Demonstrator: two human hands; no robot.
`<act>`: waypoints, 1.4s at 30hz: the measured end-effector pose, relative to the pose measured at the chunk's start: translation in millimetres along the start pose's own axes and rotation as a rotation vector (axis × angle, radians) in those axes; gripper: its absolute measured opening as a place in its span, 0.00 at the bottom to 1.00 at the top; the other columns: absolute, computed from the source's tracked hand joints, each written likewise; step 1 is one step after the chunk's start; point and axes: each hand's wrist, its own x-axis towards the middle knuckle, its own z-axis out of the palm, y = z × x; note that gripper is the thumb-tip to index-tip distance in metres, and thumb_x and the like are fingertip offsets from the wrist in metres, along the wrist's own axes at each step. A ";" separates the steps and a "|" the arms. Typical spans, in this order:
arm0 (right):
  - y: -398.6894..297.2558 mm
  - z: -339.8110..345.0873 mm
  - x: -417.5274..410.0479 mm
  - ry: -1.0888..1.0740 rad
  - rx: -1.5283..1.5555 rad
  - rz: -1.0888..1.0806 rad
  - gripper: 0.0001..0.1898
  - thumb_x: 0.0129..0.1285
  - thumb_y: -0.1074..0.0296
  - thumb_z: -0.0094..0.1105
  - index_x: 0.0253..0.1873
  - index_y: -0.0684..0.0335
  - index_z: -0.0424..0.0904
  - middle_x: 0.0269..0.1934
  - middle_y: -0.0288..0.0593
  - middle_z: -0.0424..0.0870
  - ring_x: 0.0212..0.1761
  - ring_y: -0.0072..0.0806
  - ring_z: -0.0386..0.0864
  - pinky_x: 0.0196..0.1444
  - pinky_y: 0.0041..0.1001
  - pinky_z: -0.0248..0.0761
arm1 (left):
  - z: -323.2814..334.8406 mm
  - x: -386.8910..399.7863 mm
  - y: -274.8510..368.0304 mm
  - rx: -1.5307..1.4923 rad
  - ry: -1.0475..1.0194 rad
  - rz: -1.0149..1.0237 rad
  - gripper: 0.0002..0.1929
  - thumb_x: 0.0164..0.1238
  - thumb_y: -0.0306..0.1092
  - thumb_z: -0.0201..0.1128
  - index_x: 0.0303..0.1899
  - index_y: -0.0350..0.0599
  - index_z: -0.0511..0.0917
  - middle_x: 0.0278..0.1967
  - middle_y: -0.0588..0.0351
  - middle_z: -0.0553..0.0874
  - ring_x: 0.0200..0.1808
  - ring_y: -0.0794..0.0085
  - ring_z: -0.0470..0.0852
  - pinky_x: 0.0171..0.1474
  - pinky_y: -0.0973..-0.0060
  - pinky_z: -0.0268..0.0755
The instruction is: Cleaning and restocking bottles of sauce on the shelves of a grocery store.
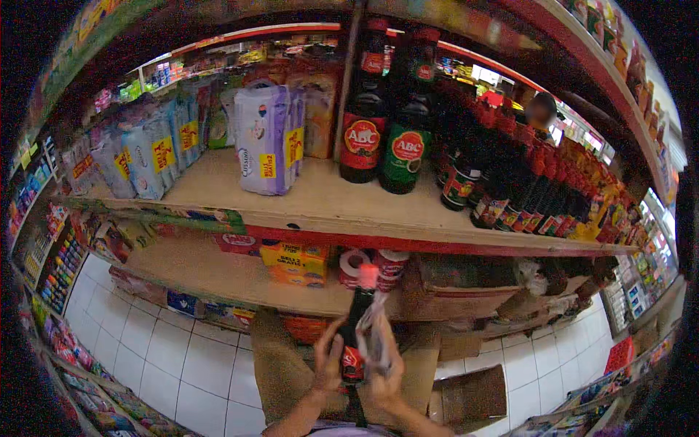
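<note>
A dark sauce bottle point(359, 319) with a red cap and a red ABC label stands nearly upright between my hands, in front of the shelving. My left hand point(329, 349) grips its lower left side. On the other side, my right hand point(389, 363) holds a pale, crumpled cloth or thin plastic point(373, 333) against the bottle; blur hides which. Beneath my hands is an open cardboard box point(281, 360), its inside mostly hidden by my arms. Two larger ABC bottles, one red-labelled point(360, 145) and one green-labelled point(407, 155), stand on the shelf ahead.
The wooden shelf point(322, 202) carries Cussons wipe packs point(262, 139) at left and rows of small sauce bottles point(524, 202) at right. Tissue rolls point(390, 270) and yellow packs point(295, 262) sit lower. Another cardboard box point(475, 399) rests on white floor tiles. A person point(540, 112) appears beyond the shelving.
</note>
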 end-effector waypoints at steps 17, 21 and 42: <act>-18.5 -12.6 21.2 -0.008 -0.377 -0.414 0.32 0.60 0.71 0.54 0.71 0.68 0.60 0.72 0.57 0.58 0.75 0.52 0.54 0.75 0.39 0.46 | 26.8 2.8 -16.9 -0.006 -0.101 0.158 0.35 0.70 0.52 0.56 0.69 0.35 0.61 0.63 0.49 0.72 0.64 0.64 0.69 0.67 0.67 0.58; -14.6 -8.9 -14.4 -0.200 -0.532 -0.430 0.32 0.60 0.78 0.48 0.71 0.69 0.59 0.73 0.58 0.55 0.77 0.48 0.50 0.74 0.38 0.46 | -31.8 12.6 -144.0 -0.942 0.009 -0.221 0.24 0.73 0.43 0.52 0.65 0.42 0.66 0.61 0.49 0.74 0.60 0.61 0.75 0.63 0.67 0.70; -9.8 8.0 20.4 -0.092 -0.200 -0.248 0.28 0.66 0.67 0.47 0.69 0.73 0.61 0.71 0.58 0.60 0.74 0.44 0.58 0.72 0.37 0.52 | -1.5 -3.8 26.1 0.063 -0.022 0.118 0.30 0.70 0.49 0.58 0.65 0.35 0.67 0.64 0.44 0.69 0.66 0.60 0.65 0.69 0.65 0.54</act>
